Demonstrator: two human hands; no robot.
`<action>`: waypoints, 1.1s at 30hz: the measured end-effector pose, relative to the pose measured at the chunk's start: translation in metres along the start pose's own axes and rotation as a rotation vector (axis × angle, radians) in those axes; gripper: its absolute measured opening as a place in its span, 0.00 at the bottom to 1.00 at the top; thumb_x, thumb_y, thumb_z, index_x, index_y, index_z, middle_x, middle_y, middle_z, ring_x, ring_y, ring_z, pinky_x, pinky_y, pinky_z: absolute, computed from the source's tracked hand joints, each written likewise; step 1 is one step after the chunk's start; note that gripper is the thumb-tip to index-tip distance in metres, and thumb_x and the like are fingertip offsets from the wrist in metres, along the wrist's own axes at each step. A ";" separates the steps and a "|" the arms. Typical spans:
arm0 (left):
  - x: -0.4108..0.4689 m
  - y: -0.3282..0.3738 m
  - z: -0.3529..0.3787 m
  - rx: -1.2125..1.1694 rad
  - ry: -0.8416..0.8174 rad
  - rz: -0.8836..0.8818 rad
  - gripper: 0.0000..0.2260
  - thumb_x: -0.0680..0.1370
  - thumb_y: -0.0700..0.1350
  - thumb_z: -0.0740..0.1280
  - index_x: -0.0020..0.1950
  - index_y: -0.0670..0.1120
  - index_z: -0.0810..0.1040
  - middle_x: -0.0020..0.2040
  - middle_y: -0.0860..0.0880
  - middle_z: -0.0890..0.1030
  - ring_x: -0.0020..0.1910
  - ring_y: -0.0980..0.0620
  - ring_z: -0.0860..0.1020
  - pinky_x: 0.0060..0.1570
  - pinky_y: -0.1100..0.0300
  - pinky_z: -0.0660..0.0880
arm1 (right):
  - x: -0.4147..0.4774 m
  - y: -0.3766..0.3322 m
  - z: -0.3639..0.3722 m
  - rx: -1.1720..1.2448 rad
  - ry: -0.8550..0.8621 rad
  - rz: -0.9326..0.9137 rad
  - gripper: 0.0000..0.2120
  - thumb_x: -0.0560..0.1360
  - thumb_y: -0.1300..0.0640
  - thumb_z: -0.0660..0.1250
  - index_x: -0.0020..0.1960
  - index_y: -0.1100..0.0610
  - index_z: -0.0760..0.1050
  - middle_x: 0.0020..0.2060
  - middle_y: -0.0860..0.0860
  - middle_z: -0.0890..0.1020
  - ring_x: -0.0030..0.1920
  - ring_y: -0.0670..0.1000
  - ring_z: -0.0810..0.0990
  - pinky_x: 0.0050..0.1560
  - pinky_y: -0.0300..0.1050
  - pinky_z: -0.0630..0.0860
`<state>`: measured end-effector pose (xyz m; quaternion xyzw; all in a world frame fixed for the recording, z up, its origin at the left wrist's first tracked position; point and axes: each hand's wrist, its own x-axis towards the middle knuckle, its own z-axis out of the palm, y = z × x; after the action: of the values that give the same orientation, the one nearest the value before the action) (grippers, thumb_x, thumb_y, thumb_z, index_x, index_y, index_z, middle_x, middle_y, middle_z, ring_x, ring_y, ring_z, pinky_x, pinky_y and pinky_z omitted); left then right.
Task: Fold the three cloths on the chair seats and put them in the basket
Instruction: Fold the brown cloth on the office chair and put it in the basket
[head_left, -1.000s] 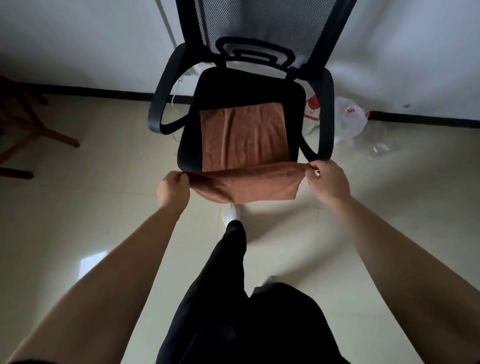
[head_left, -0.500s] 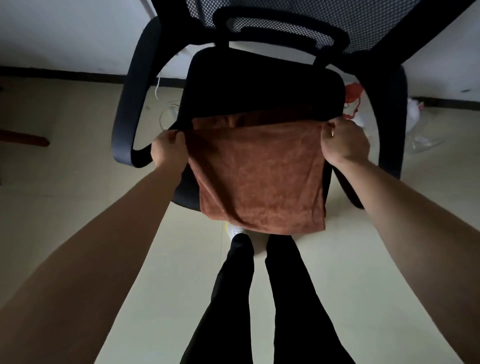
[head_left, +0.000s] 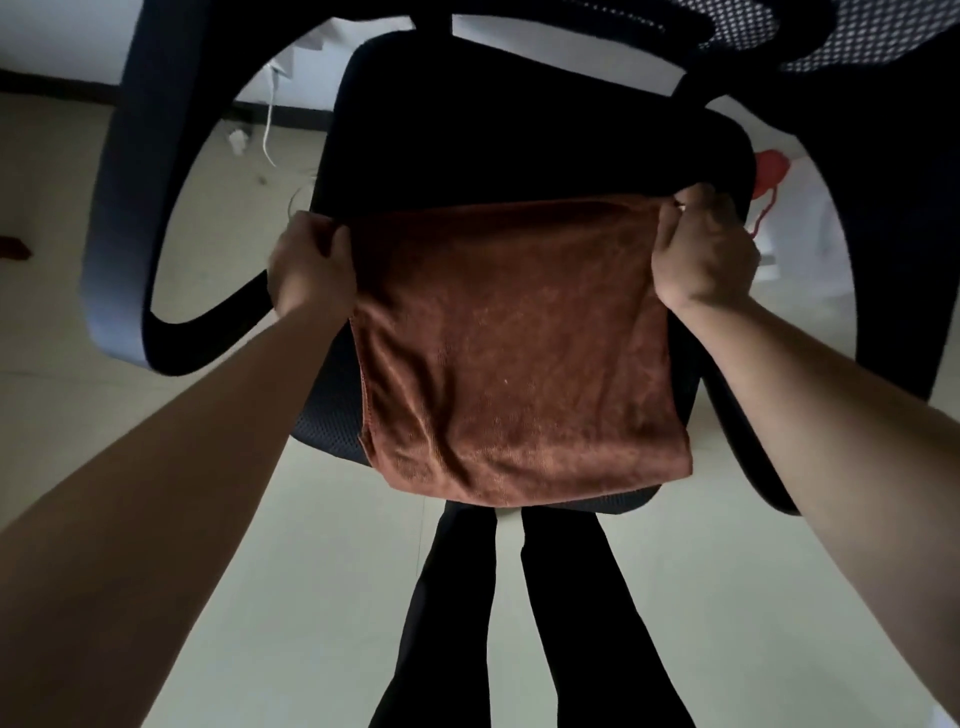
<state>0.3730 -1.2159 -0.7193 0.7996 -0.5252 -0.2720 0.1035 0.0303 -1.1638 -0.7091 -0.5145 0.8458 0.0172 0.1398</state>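
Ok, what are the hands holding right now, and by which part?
Both grip the rust-brown terry cloth by its far corners: left hand the left one, right hand the right one, over the black chair seat.

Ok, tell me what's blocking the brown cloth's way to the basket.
Cannot say: no basket is in view. Both hands, left hand and right hand, grip the brown cloth by its far corners on the chair seat; nothing lies on it.

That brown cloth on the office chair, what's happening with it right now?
A person is folding the brown cloth on the black chair seat. The left hand and right hand each grip a far corner, with the cloth doubled over and its folded edge hanging at the seat's front. No basket is in view.
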 end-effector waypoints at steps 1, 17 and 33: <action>-0.003 -0.001 0.000 -0.006 0.012 0.003 0.12 0.80 0.50 0.63 0.58 0.44 0.76 0.53 0.44 0.82 0.53 0.45 0.79 0.49 0.59 0.70 | -0.003 -0.001 0.002 0.022 0.009 0.024 0.17 0.84 0.51 0.54 0.65 0.61 0.69 0.60 0.62 0.76 0.58 0.66 0.78 0.52 0.57 0.76; -0.181 -0.068 -0.005 -0.092 -0.117 -0.304 0.16 0.82 0.52 0.58 0.54 0.37 0.72 0.53 0.36 0.79 0.53 0.35 0.76 0.46 0.51 0.67 | -0.157 0.020 0.016 0.253 -0.160 0.257 0.25 0.81 0.46 0.59 0.73 0.57 0.64 0.63 0.60 0.76 0.61 0.63 0.78 0.55 0.54 0.75; -0.243 -0.105 -0.002 -0.207 -0.398 -0.354 0.12 0.76 0.53 0.68 0.50 0.45 0.80 0.39 0.52 0.80 0.40 0.50 0.77 0.35 0.60 0.69 | -0.248 0.059 0.027 0.496 -0.165 0.535 0.26 0.80 0.39 0.60 0.64 0.60 0.71 0.58 0.60 0.82 0.58 0.63 0.80 0.56 0.53 0.74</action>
<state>0.3839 -0.9531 -0.6856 0.7951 -0.3567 -0.4896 0.0302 0.0911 -0.9168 -0.6789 -0.2228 0.9146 -0.1110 0.3187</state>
